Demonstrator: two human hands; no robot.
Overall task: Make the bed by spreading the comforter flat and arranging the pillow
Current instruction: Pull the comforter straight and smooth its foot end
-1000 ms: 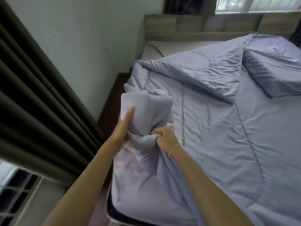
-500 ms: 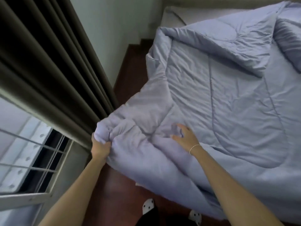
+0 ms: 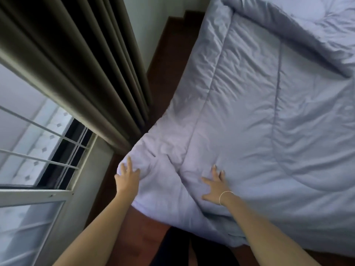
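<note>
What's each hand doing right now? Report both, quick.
Left hand: open, fingers spread on the corner of the comforter.
Right hand: open, flat on the comforter, fingers spread, holding nothing.

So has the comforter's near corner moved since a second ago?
Yes. The comforter corner was bunched up on the bed; it now lies spread out toward the curtain, under the left hand.

Curtain (image 3: pixel 80 60) – window (image 3: pixel 28 143) – wooden floor (image 3: pixel 169 60)

Comforter (image 3: pixel 259 112) cut off top, right edges.
</note>
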